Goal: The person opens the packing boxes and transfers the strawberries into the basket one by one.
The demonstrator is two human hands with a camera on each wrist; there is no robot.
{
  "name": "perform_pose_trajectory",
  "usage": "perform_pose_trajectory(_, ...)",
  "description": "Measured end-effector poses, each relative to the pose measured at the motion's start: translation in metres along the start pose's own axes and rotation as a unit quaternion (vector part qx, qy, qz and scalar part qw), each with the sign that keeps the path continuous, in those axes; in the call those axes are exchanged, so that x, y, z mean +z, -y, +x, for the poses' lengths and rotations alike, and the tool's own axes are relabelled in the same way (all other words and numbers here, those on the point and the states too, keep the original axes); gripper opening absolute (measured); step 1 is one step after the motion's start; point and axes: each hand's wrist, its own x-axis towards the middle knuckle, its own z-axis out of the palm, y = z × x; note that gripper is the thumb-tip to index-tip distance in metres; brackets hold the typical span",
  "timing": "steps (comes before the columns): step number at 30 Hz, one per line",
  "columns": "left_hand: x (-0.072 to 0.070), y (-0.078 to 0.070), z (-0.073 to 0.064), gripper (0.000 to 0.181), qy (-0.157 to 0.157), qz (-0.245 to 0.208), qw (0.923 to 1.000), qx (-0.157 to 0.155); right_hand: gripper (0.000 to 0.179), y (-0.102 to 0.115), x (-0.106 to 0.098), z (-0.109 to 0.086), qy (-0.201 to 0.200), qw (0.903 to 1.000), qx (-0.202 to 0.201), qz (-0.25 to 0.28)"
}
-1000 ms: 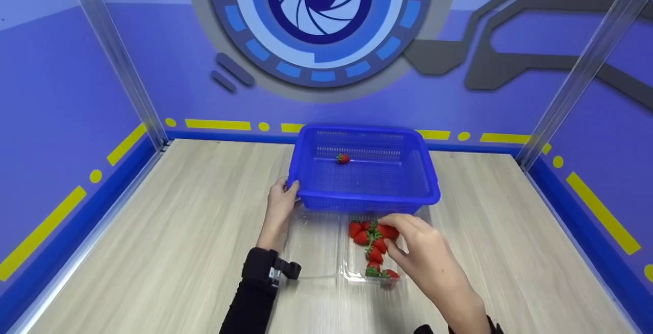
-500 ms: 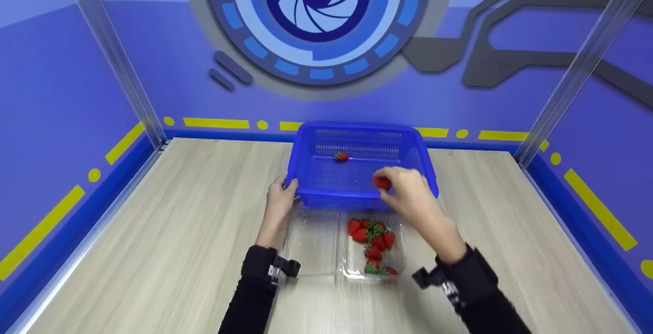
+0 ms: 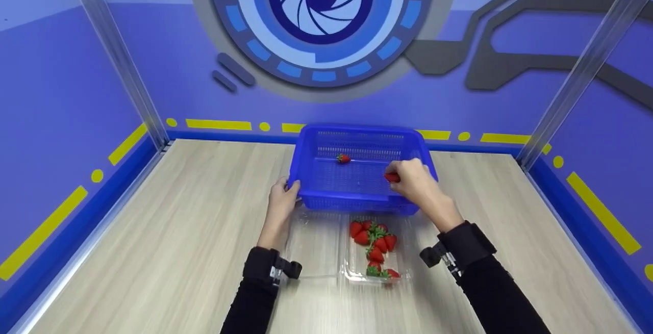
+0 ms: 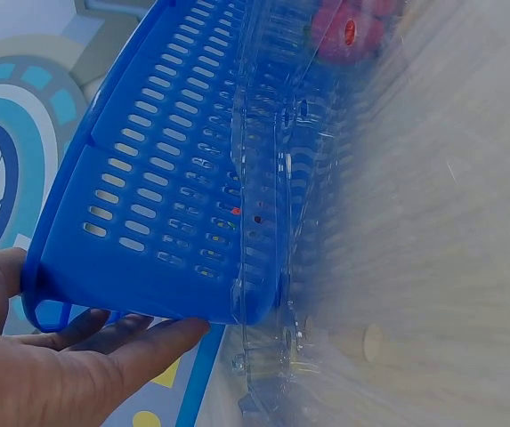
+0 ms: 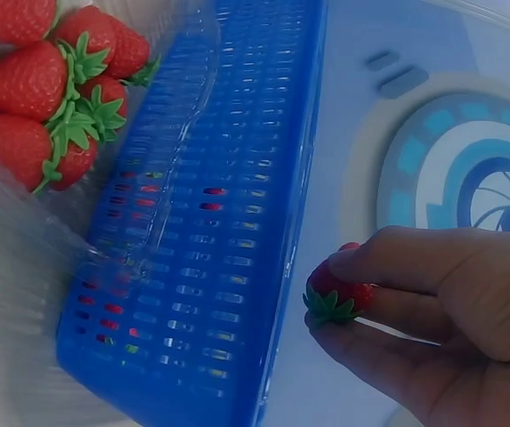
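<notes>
A strawberry (image 5: 339,292) with a green leafy top is pinched between the thumb and fingers of my right hand (image 3: 416,181), over the right part of the blue basket (image 3: 347,202). My left hand (image 3: 281,201) grips the basket's near left corner, thumb on the rim and fingers below it, as the left wrist view shows. One strawberry (image 3: 343,159) lies on the basket floor near the back. In front of the basket sits an opened clear plastic box (image 3: 347,276); its right half holds several strawberries (image 3: 376,255).
The box's transparent left half (image 3: 314,247) lies flat on the wooden table (image 3: 214,211). Behind the basket rises a blue printed wall (image 3: 245,104), with side panels and metal posts (image 3: 115,43) at left and right.
My right hand has picked a strawberry out of the clear box and carried it up over the basket, then slightly rightward. The left hand keeps its grip on the basket corner.
</notes>
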Motion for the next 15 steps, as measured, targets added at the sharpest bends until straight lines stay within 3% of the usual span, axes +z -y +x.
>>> perform_pose_trajectory(15, 0.0011, 0.0001, 0.0, 0.043, -0.005, 0.009, 0.9999, -0.002, 0.024, -0.0036, -0.002, -0.0015, -0.008, 0.9999, -0.005, 0.006)
